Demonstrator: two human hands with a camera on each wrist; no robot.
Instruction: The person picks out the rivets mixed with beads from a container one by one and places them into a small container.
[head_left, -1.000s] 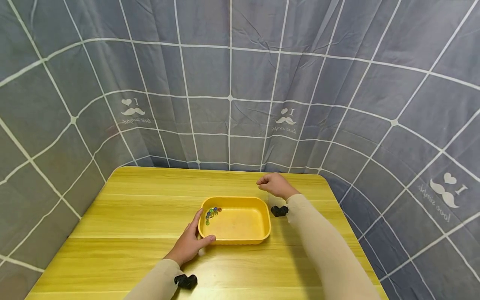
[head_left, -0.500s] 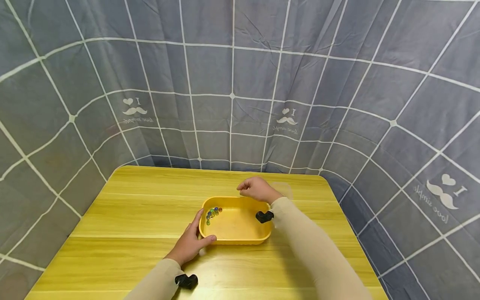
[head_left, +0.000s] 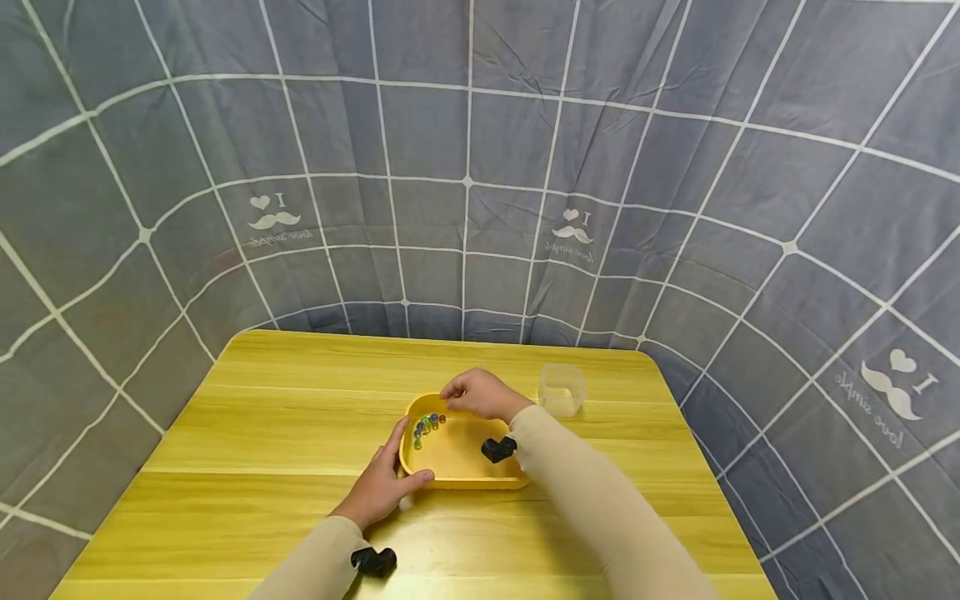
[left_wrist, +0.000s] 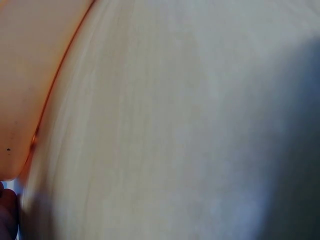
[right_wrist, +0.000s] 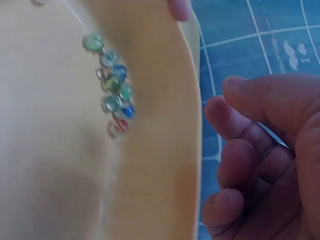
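Observation:
A shallow yellow plastic basin stands on the table in the head view. Several coloured glass marbles lie clustered at its left end; the right wrist view shows the marbles in green, blue and red. My left hand holds the basin's near left corner, thumb at the front rim and fingers along the left side. Over the basin's far side is my right hand, just right of the marbles. In the right wrist view its fingers are loosely curled with nothing visible between them, apart from the marbles.
A small clear plastic container stands behind and to the right of the basin. The yellow wood-grain table ends at a grey checked curtain at the back and sides.
My right hand has moved left from beside the clear container to above the basin's far side, bringing the container into view. The left hand keeps its place at the basin.

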